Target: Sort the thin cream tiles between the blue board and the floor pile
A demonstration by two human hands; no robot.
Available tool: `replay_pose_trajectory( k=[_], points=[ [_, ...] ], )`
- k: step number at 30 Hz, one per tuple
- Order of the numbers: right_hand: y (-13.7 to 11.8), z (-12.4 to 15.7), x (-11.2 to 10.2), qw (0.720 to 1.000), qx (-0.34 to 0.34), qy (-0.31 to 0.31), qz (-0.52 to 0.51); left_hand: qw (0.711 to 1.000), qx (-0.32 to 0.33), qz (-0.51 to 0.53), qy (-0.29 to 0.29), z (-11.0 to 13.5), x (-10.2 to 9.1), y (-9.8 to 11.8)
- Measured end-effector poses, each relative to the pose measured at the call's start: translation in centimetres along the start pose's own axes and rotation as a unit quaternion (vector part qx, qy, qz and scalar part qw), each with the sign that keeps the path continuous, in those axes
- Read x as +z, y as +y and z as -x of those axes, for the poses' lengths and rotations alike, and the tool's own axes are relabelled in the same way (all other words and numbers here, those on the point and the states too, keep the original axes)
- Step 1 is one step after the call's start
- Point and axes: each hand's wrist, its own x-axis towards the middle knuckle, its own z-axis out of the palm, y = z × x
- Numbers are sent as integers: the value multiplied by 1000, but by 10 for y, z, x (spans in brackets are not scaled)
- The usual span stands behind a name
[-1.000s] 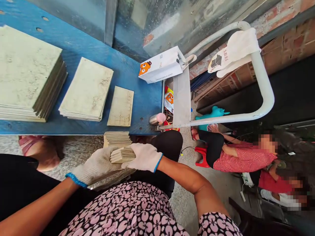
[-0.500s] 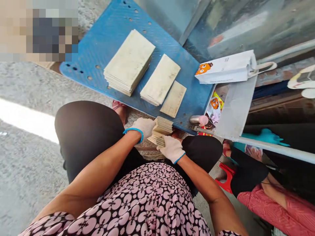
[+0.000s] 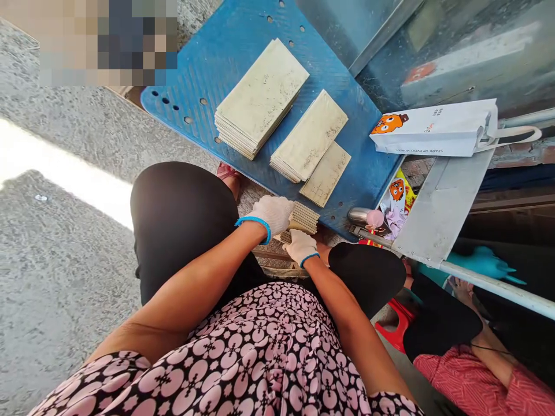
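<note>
Both my hands wear white knit gloves with blue cuffs, low between my knees. My left hand is closed at the left end of a fanned stack of thin cream boards; its fingertips are partly hidden. Just below, my right hand closes on a small bundle of thin boards, showing their darker edges. Beyond them, on a blue board, lie a tall stack of large cream boards, a lower stack of narrower ones and a smaller flat piece beside it.
A white paper bag lies at the right on a metal frame. A steel flask with a pink lid is by the blue board's right corner. Another person in a red top sits at the lower right, near a red stool.
The view has shifted, so the scene sits further right. My right hand has come up closer to my left hand and the fanned stack. The stacks on the blue board stay put.
</note>
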Motion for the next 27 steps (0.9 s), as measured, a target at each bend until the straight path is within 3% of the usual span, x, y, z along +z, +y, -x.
replay_pose_trajectory(
  k=[10,15,19,23,27],
  points=[
    [1,-4,13,1000,2,17,-3,1000,1,-16,-20,-12,9,3],
    [4,6,3,996,-5,84,-13,999,1,-31,-42,-22,16,5],
    [13,20,-16,988,-20,142,-54,999,-11,-17,-50,-31,25,7],
    [28,22,-47,975,-34,190,-107,999,-30,13,-28,-41,36,9],
    [62,-7,-83,942,48,211,-255,996,-25,84,-2,-57,43,17]
  ],
)
